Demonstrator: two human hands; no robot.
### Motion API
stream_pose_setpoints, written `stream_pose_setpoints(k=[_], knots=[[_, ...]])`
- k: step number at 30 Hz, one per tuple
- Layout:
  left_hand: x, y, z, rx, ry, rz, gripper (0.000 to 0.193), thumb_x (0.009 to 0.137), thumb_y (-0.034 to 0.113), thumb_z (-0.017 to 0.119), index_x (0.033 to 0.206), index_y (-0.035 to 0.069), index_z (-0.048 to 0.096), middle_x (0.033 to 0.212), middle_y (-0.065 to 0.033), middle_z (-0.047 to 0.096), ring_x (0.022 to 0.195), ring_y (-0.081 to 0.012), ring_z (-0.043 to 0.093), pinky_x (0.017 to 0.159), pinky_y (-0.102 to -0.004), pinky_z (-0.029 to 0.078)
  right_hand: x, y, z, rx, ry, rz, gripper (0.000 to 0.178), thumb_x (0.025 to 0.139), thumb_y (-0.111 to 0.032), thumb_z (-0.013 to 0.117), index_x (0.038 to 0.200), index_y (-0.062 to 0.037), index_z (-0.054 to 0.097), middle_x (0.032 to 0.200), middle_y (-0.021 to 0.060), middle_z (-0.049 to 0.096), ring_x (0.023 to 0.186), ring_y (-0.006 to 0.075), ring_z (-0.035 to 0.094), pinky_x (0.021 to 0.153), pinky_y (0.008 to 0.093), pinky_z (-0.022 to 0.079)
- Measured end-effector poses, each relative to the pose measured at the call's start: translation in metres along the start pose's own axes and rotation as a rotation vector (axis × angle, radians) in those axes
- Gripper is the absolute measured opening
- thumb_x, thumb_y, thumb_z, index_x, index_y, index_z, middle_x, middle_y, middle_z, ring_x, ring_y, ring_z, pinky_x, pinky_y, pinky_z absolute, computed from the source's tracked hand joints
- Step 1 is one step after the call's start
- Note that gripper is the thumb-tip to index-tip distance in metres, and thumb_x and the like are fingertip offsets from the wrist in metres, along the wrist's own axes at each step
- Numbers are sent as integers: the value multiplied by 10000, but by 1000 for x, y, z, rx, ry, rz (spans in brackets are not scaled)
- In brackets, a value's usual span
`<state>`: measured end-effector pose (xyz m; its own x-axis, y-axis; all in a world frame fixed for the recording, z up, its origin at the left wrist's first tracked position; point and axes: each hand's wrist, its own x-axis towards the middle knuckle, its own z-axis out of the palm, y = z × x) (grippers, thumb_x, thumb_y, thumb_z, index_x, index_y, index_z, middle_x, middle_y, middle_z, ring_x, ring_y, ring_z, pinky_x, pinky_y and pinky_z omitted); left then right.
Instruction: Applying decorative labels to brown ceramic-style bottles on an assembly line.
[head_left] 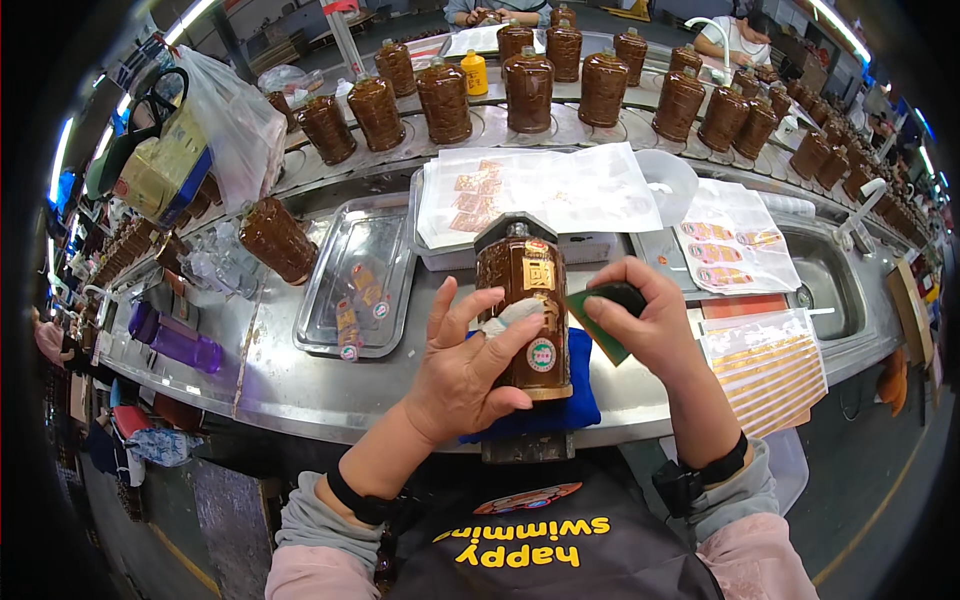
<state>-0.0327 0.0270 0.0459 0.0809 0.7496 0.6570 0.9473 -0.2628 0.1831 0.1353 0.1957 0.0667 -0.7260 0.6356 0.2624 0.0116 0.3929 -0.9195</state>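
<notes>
Stainless worktop is curving across a busy workshop, with a brown bottle lying tilted on a blue cloth at its near edge, neck pointing away from the person. Gold characters are showing on its upper front, a small red label is sitting near the neck, and a round green-and-white sticker is marking the lower part. Going by these, the decorating is looking well along on this bottle; some of its front is hiding under the fingers, so whether anything is lacking there cannot be told.

The left hand is spreading its fingers loosely over the bottle, one of them wearing a white wrap, without closing round it. The right hand is pinching a flat green pad just beside the bottle; whether the two are touching is unclear.

Farther out, loose labels are lying in a tray, and a sheet of pink-and-gold labels and a gold-striped sheet are resting to the right, suggesting plenty of stock remaining. Beyond, more brown bottles are standing in rows.
</notes>
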Motion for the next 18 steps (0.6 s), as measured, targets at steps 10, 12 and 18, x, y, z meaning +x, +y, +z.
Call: stream_pose_setpoints(k=[10, 12, 18], knots=[[-29, 6, 6, -42, 77, -108, 589, 891, 562, 505, 1243, 95, 569, 1076, -116, 651, 1119, -296, 484, 1110, -511, 188, 65, -11, 18, -472, -16, -392, 226, 752, -136, 737, 920, -26, 631, 803, 98, 637, 727, 186, 612, 677, 304, 488], [-43, 9, 13, -80, 124, -165, 616, 850, 525, 579, 1270, 76, 539, 1118, -144, 618, 1129, -316, 474, 1103, -514, 197, 64, -29, 18, -219, -329, -388, 200, 775, -133, 731, 893, -20, 616, 798, 123, 622, 721, 253, 616, 667, 335, 493], [-42, 12, 9, -123, 87, -485, 748, 716, 306, 737, 1330, -12, 452, 1133, -190, 563, 1168, -356, 453, 1079, -558, 216, 71, -15, 18, -630, 64, -571, 209, 780, -117, 712, 945, -36, 612, 847, 146, 620, 754, 287, 629, 674, 334, 494]])
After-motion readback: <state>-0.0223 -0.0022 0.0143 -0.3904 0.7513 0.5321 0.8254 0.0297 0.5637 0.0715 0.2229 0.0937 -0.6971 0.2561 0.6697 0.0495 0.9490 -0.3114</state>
